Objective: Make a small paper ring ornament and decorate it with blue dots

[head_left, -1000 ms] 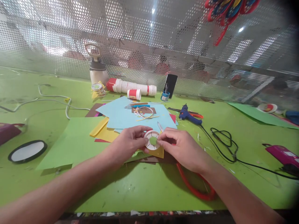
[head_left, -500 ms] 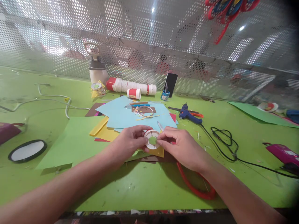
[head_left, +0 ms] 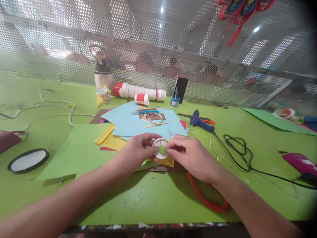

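1. The left hand [head_left: 138,150] grips a small white ring marked with dark lines [head_left: 162,154], held up between both hands.
2. The right hand [head_left: 192,153] pinches its right edge, fingertips together.
3. Barely anything has shifted this past second; fine work at that edge seems ongoing.
4. Beyond lie light-blue paper sheets [head_left: 119,120] on the green worktop [head_left: 128,208].

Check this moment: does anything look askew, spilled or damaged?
Nothing alarming, but the red-and-white cup lies on its side at the blue paper's far edge, and small scraps litter the table to the right, which looks untidy. The white ring in the left hand shows no obvious damage; no spill shows.
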Action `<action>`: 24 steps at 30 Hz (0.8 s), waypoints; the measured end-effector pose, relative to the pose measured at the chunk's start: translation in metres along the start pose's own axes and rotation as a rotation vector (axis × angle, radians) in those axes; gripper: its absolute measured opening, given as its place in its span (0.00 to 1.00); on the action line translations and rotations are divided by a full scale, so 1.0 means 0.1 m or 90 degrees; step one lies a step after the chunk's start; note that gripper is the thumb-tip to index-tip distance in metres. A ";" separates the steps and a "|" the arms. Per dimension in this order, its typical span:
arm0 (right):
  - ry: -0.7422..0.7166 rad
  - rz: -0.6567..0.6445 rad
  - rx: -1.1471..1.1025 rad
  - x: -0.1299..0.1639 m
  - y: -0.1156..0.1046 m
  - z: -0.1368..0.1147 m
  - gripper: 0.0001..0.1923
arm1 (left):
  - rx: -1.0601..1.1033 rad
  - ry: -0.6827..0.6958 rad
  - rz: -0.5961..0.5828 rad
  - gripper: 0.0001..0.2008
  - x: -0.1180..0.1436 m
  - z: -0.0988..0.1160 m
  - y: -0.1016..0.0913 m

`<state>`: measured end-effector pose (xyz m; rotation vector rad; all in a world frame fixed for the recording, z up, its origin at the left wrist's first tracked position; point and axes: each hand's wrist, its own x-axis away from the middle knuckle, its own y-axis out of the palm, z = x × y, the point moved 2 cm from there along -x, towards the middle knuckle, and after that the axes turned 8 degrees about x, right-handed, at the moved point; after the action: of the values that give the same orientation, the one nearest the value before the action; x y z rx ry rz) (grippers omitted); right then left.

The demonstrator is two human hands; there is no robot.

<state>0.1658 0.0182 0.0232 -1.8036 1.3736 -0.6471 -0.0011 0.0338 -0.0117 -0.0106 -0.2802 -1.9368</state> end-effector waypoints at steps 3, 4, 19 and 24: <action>0.003 -0.002 -0.002 0.00 0.00 0.00 0.09 | 0.004 -0.003 0.016 0.25 0.01 0.01 0.01; 0.005 -0.003 -0.003 0.00 0.00 0.00 0.09 | 0.006 -0.004 0.021 0.24 0.01 0.01 0.01; 0.006 -0.002 -0.003 -0.01 0.01 0.00 0.08 | -0.004 -0.003 0.036 0.24 0.00 0.01 0.02; 0.004 -0.002 0.000 0.00 0.01 0.01 0.08 | -0.007 0.000 0.038 0.24 -0.01 -0.01 0.01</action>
<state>0.1656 0.0179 0.0218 -1.8059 1.3746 -0.6550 0.0005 0.0340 -0.0127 -0.0262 -0.2670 -1.8789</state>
